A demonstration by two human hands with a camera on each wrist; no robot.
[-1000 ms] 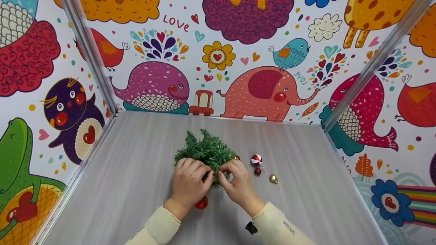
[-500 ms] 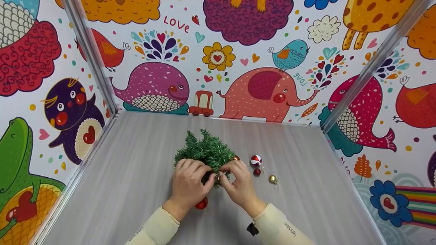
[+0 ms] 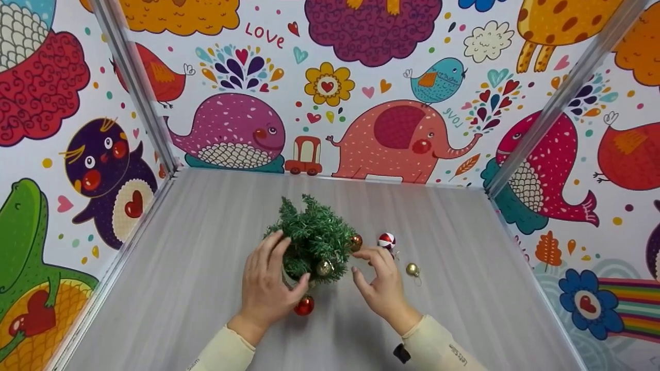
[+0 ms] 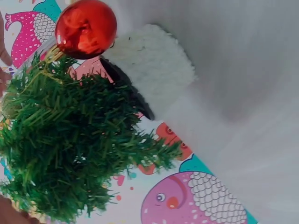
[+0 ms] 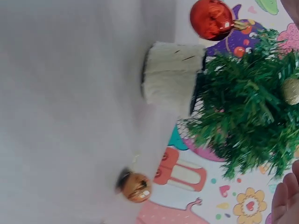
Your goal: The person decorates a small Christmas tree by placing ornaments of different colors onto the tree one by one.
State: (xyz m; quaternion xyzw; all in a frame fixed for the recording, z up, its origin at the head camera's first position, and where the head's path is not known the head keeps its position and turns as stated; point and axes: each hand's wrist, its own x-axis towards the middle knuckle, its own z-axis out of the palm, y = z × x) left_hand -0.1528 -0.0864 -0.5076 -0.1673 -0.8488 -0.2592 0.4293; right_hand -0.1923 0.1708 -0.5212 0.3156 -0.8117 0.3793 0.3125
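A small green artificial Christmas tree (image 3: pixel 325 232) stands between the hands; its white fuzzy pot (image 4: pixel 149 70) shows in both wrist views. A gold bauble (image 3: pixel 324 267) hangs on its near side, and a shiny red bauble (image 3: pixel 304 305) hangs lower at the front. My left hand (image 3: pixel 268 286) is spread at the tree's left side, fingertips right at the branches, gripping nothing. To the right of the tree, my right hand (image 3: pixel 384 283) holds nothing, its thumb and fingers parted. Just beyond its fingertips lies a copper-coloured bauble (image 3: pixel 356 242), seen on the table in the right wrist view.
Right of the tree, a red-and-white bauble (image 3: pixel 386 240) and a small gold bauble (image 3: pixel 412 269) with a thread loop lie on the grey table (image 3: pixel 206 242). Walls printed with cartoon animals (image 3: pixel 237 131) enclose the back and sides, with metal posts at the corners.
Both hands have let go at the tree's front and drawn apart, left hand leftward, right hand rightward. The gold bauble between them now shows hanging on the branches.
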